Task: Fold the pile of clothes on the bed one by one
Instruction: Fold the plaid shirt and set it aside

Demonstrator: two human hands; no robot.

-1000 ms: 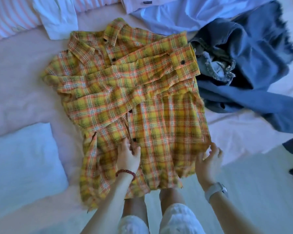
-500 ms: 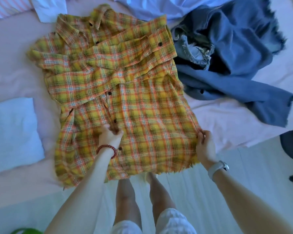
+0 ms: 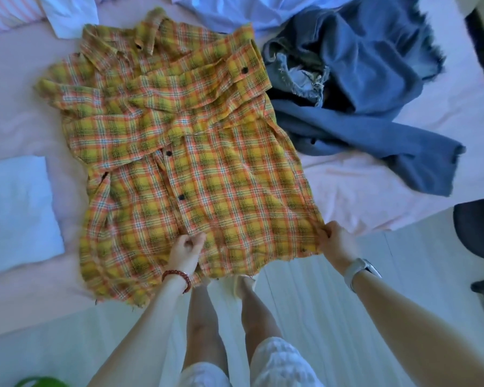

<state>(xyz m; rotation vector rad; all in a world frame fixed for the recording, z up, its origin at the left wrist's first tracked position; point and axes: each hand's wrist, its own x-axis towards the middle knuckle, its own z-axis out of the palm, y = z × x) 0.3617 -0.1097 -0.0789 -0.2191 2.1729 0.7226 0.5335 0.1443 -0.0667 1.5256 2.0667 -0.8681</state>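
The plaid shirt (image 3: 179, 163) lies flat on the bed (image 3: 375, 185), sleeves crossed, its hem now pulled nearer to the bed edge than a second ago, so I think the bottom fold comes next. The right hand (image 3: 336, 243) pinches the hem's right corner; the left hand (image 3: 185, 251) pinches the button placket near the hem.

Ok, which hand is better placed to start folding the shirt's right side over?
Right. The right hand already pinches the shirt at its right hem corner, on the outer edge, so it could probably carry that side across. The left hand grips mid-hem by the button placket, better placed to hold.
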